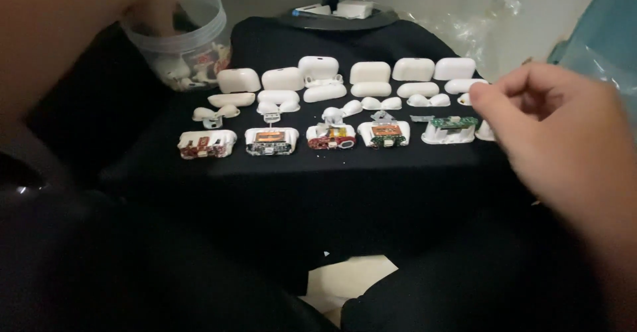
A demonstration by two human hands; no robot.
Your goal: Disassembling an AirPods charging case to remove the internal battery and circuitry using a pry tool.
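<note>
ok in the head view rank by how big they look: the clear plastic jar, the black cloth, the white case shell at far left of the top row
1. black cloth, spread under all the parts
2. clear plastic jar, the left hand reaching into it
3. white case shell, plainly smallest

The jar and the shell sit at similar depth, so nearness does not sway the order.

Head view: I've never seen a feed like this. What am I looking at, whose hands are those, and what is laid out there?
One camera, worn on a person's head, looks down at their own bare hands. The left hand reaches into a clear plastic tub of small white parts. The right hand, fingers pinched, is beside the right end of the rows; whether it grips anything is unclear. On the black cloth lie rows of white case shells and, nearest, opened inner units with circuit boards.
</note>
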